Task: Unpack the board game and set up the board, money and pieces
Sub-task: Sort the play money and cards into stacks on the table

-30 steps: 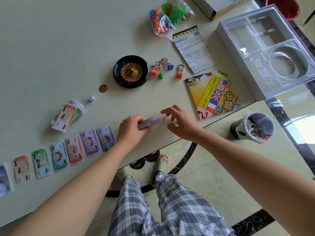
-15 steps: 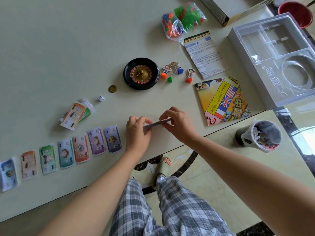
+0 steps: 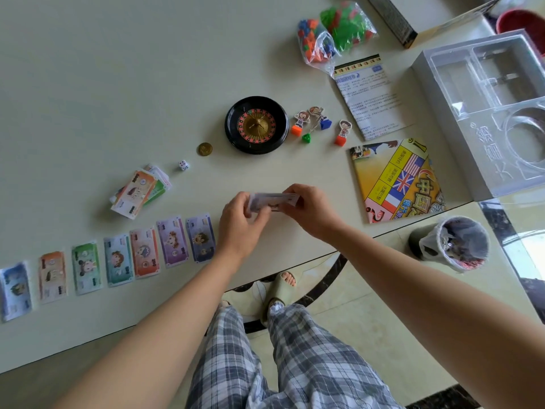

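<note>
Pinching note stack [image 3: 274,199] endwise between left hand [image 3: 240,224] and right hand [image 3: 314,212], lengthwise along near edge of table [image 3: 118,84], just right of note row [image 3: 172,242], nearer the left.

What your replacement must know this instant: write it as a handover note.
Left hand and right hand both pinch a stack of notes above the table's near edge.
Done: row of seven notes laid out; roulette wheel, die, coin and pawns are out.
Left: deal out the held stack, sort the loose money pile, unfold the folded board, open the bags of pieces.
</note>
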